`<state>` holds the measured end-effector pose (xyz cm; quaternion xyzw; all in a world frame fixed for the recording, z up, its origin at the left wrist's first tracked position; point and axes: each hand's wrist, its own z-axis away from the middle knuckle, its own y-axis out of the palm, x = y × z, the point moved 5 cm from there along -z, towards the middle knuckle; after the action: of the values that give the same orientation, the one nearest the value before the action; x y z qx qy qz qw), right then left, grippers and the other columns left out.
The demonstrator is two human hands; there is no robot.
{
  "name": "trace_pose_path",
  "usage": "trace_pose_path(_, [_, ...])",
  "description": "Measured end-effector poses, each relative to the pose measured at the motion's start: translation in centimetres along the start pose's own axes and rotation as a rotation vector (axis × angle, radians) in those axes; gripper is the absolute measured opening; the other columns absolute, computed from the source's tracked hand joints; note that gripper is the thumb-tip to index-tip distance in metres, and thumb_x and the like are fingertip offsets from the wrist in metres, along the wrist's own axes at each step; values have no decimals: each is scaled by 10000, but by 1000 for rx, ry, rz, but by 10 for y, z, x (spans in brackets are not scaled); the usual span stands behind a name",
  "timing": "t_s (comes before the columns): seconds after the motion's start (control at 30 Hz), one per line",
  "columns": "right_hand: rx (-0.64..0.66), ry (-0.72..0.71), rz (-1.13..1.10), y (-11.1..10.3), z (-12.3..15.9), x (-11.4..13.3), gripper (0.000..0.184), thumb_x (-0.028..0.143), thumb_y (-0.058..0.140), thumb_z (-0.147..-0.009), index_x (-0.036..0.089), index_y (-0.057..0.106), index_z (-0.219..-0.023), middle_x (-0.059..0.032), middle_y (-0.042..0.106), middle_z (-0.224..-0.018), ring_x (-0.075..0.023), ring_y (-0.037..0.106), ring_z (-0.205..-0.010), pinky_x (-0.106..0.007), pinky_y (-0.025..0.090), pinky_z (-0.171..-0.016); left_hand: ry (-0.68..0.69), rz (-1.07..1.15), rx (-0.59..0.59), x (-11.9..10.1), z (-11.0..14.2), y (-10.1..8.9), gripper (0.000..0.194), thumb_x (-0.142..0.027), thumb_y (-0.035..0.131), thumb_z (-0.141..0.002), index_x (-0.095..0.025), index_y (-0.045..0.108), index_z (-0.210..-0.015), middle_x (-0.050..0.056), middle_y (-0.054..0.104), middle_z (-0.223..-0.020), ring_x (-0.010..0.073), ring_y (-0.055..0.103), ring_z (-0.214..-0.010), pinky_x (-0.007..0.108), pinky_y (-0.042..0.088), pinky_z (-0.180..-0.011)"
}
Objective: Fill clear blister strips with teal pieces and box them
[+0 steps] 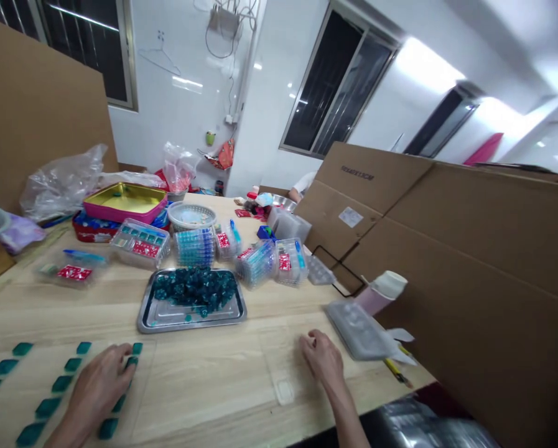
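Rows of flat teal squares (48, 408) lie on a clear sheet (143, 373) at the front left of the table. My left hand (96, 382) is over the right-hand row, thumb and forefinger closed about one of its teal squares (132, 361). To the right, my right hand (324, 359) rests by a second clear sheet (272, 354), its fingers curled together. Whatever those fingers may hold is hidden. A small clear square (285, 392) lies on that sheet, left of my right wrist. Behind both hands, a metal tray (167, 320) carries a heap of dark teal pieces (195, 287).
Clear boxes (141, 244) and stacked clear trays (195, 247) stand behind the metal tray. A white basket (191, 216) and a pink tin (124, 202) are farther back. Stacked plastic trays (360, 333), a cup (381, 292) and a large cardboard sheet (469, 267) border the right side.
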<state>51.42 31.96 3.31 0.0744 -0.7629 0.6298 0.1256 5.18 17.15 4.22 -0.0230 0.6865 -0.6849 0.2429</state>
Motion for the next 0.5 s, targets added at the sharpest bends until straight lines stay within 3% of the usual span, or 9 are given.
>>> trace_pose_path(0.1, [140,-64,20,8,10,7,165,227,454,-781,180,597,-711,-57,648,-677,-196,605,-661,-267,377,-603,73,-84,-190,-23,9,-8,306,-326,436,-823,-139,629,-968,122,641,-946,288,580,-933,368,449,-787])
trace_pose_path(0.2, [207,-137,-14,20,31,43,180,188,432,-787,184,582,-687,-58,665,-696,-195,618,-699,-257,379,-624,288,-4,-255,-75,30,13,323,-332,428,-845,-146,629,-1015,119,645,-1001,273,569,-985,382,448,-858])
trace_pose_path(0.27, [230,-175,-35,29,50,73,191,188,423,-797,185,583,-694,-69,675,-720,-205,623,-728,-265,384,-649,487,44,-215,-115,48,42,358,-364,492,-824,-161,607,-1096,133,611,-1159,293,522,-1111,399,424,-932])
trace_pose_path(0.33, [270,-218,-85,39,70,104,202,203,414,-808,188,584,-699,-73,675,-726,-211,622,-736,-275,390,-671,689,77,-118,-145,64,75,636,-508,588,-734,-151,501,-1253,177,450,-1363,371,404,-1238,450,398,-968])
trace_pose_path(0.37, [301,-243,-133,44,80,119,198,213,416,-809,192,585,-707,-72,675,-730,-212,621,-736,-279,394,-680,723,86,-70,-153,69,87,741,-552,601,-704,-139,450,-1301,198,390,-1402,413,352,-1266,498,370,-983])
trace_pose_path(0.43, [359,-293,-290,51,96,147,167,221,430,-798,201,592,-761,-64,676,-767,-211,619,-759,-285,406,-705,697,95,49,-152,72,102,839,-576,606,-687,-103,387,-1345,232,338,-1422,454,291,-1289,546,333,-997])
trace_pose_path(0.5, [417,-333,-508,55,105,170,132,213,469,-757,204,585,-819,-48,666,-783,-206,611,-760,-287,421,-713,580,109,137,-135,67,99,826,-567,611,-685,-92,405,-1329,234,326,-1428,452,252,-1308,553,297,-1022])
